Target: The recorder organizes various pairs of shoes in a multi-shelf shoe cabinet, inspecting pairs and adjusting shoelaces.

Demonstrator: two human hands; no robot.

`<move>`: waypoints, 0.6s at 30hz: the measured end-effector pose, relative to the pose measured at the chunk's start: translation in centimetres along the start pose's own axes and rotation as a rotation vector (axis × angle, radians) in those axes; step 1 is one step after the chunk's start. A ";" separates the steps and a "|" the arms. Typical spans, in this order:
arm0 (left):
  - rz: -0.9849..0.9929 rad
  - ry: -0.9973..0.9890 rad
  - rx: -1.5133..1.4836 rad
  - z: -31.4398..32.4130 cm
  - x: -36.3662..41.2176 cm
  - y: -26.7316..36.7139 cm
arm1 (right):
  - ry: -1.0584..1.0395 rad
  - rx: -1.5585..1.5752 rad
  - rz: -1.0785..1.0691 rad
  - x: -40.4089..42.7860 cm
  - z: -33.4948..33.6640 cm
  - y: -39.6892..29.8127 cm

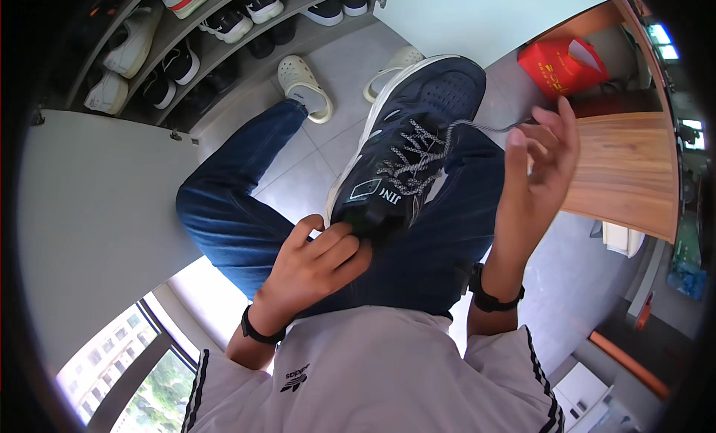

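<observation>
A dark navy sneaker [461, 89] with a white sole rests across my lap, toe pointing away from me. Its tongue bears writing. My left hand [319, 259] grips the sneaker at the heel end of its opening, with the fingertips partly hidden. Grey-and-black patterned shoelace [417, 161] zigzags loosely over the tongue. One length of it runs from the upper eyelets out to the right, where my right hand [540, 153] holds it between thumb and fingers, raised beside the shoe. The lace's far end is hard to make out.
Shoe racks [184, 27] with several pairs stand ahead on the left. Cabinet doors [106, 192] flank me. A cream clog [302, 83] is on my left foot; another clog [389, 75] lies behind the sneaker. A red bag [559, 69] sits in a wooden cabinet [621, 170] at right.
</observation>
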State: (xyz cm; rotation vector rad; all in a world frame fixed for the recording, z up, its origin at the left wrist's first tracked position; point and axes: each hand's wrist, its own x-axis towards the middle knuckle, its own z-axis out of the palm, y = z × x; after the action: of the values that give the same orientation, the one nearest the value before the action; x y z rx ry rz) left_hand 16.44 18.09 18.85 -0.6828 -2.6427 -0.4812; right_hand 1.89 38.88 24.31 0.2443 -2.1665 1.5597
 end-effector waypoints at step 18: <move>0.043 -0.094 0.044 1.0 0.1 0.0 | -0.673 -0.696 -0.429 -4.2 1.5 0.1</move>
State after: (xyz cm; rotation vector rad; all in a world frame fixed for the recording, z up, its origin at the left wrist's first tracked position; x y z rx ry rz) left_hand 16.15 18.55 18.07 -0.7650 -2.7109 -0.3869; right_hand 5.14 37.06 21.94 1.0219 -2.7428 0.4539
